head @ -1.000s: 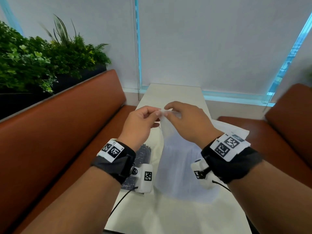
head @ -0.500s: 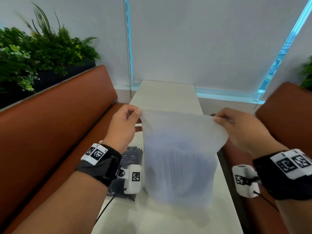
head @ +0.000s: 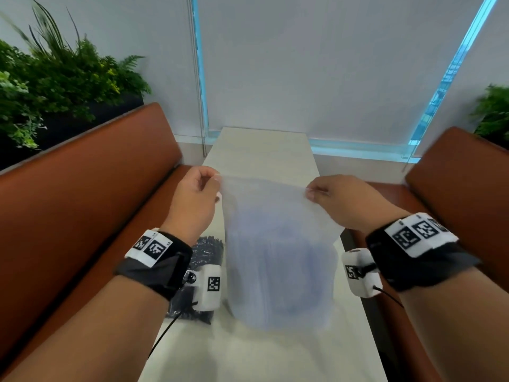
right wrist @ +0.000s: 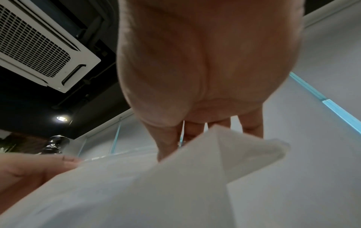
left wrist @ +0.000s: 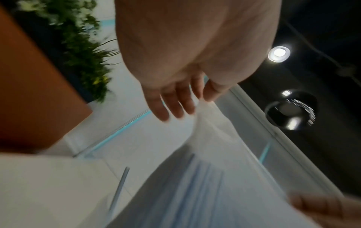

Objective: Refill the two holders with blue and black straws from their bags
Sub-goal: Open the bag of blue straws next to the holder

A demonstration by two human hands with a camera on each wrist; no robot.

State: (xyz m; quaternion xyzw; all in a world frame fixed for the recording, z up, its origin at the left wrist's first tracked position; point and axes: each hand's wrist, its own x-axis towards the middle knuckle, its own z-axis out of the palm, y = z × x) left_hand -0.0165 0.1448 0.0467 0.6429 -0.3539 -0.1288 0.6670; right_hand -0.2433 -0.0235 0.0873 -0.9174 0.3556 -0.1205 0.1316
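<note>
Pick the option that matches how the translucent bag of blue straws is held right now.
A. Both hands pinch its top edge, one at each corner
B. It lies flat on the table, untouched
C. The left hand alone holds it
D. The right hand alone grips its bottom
A: the left hand and right hand each pinch a top corner of the translucent bag, stretching its upper edge between them.
</note>
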